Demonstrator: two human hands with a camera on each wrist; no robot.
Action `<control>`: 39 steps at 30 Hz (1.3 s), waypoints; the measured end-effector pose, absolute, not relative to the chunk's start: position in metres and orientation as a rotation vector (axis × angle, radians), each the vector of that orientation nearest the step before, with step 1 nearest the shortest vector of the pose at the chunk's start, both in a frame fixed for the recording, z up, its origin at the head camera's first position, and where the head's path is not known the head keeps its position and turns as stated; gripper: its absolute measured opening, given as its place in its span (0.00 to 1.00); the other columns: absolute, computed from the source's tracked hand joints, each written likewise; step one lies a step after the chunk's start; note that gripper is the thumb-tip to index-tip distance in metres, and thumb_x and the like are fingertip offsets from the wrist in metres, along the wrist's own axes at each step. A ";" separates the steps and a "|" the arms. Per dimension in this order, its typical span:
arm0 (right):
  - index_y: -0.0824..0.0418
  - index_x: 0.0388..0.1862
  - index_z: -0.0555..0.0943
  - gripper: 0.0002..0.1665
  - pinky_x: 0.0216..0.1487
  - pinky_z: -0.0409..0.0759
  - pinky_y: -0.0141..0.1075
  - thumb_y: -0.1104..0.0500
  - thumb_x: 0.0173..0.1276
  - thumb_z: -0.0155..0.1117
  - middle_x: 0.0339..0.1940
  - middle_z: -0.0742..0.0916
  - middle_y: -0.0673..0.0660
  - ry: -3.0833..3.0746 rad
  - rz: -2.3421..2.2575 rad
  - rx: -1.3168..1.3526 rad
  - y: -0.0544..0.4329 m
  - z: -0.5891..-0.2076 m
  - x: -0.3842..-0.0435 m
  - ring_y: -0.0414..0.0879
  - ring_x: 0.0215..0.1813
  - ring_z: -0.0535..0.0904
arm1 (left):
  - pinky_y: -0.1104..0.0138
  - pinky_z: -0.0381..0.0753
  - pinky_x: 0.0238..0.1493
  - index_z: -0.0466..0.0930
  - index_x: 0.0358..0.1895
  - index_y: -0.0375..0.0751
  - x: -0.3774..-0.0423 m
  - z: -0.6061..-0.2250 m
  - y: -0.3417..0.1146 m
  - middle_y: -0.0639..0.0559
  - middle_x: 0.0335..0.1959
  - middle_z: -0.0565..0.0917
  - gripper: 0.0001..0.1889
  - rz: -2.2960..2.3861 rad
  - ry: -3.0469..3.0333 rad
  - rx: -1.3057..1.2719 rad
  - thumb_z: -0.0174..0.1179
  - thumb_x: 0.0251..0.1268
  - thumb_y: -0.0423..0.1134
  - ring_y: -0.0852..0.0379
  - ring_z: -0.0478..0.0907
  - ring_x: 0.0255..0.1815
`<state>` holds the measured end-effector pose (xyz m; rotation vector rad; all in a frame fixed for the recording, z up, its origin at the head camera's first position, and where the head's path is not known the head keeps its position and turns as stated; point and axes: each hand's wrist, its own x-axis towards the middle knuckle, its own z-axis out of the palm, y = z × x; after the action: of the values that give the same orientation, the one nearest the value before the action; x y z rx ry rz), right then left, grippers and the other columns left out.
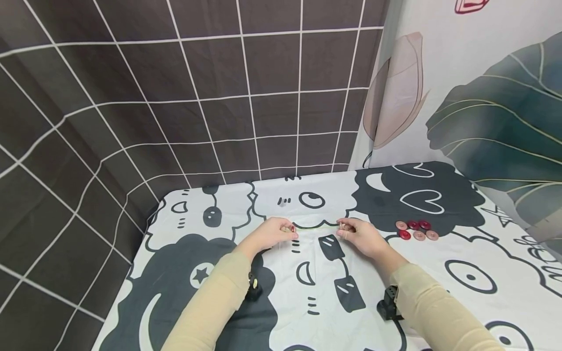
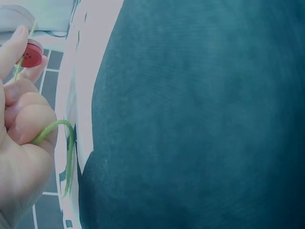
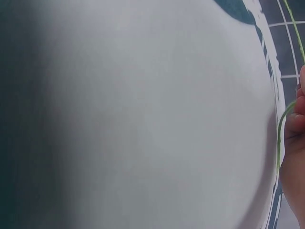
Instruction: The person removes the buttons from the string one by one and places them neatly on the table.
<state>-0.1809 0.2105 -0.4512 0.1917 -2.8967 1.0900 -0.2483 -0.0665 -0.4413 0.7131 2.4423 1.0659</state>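
Observation:
A thin green string (image 1: 317, 227) stretches nearly level between my two hands above the printed cloth. My left hand (image 1: 273, 234) pinches one part of it, along with a red button (image 2: 32, 55) that has a paler one against its back. The string runs at the buttons, and a loose tail (image 2: 69, 143) hangs out of the curled lower fingers in the left wrist view. My right hand (image 1: 361, 237) pinches the string's other side. From its fingers another tail (image 3: 280, 133) droops in the right wrist view, where most of that hand is out of frame.
To the right of my right hand, several loose buttons (image 1: 419, 236), red, dark red and pink, lie in two rows on the cloth (image 1: 303, 312) with its black-and-white cartoon print. A dark grid-patterned curtain (image 1: 210, 92) hangs behind, and a leaf-printed one (image 1: 496, 117) at right.

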 end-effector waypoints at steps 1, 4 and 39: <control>0.65 0.55 0.77 0.24 0.41 0.70 0.42 0.54 0.65 0.63 0.31 0.80 0.50 -2.896 1.089 0.195 0.211 -0.451 -0.181 0.45 0.35 0.72 | 0.65 0.71 0.31 0.81 0.39 0.46 -0.248 -0.441 -0.067 0.56 0.28 0.78 0.12 1.063 2.447 0.713 0.63 0.58 0.49 0.59 0.70 0.27; 0.65 0.55 0.77 0.23 0.41 0.70 0.42 0.54 0.64 0.63 0.30 0.80 0.50 -2.897 1.073 0.198 0.213 -0.451 -0.182 0.45 0.34 0.72 | 0.66 0.70 0.30 0.81 0.38 0.47 -0.248 -0.440 -0.067 0.56 0.26 0.76 0.11 1.057 2.455 0.706 0.63 0.58 0.49 0.59 0.69 0.26; 0.68 0.54 0.77 0.26 0.40 0.70 0.42 0.50 0.64 0.64 0.32 0.80 0.52 -2.906 1.038 0.116 0.257 -0.450 -0.169 0.46 0.36 0.73 | 0.65 0.69 0.29 0.80 0.35 0.49 -0.249 -0.444 -0.067 0.56 0.26 0.76 0.09 1.044 2.464 0.717 0.63 0.58 0.49 0.59 0.68 0.25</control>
<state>-0.1693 0.2573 -0.4496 0.1162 -2.9061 1.0380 -0.2492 -0.0667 -0.4445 0.7166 2.4644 1.0441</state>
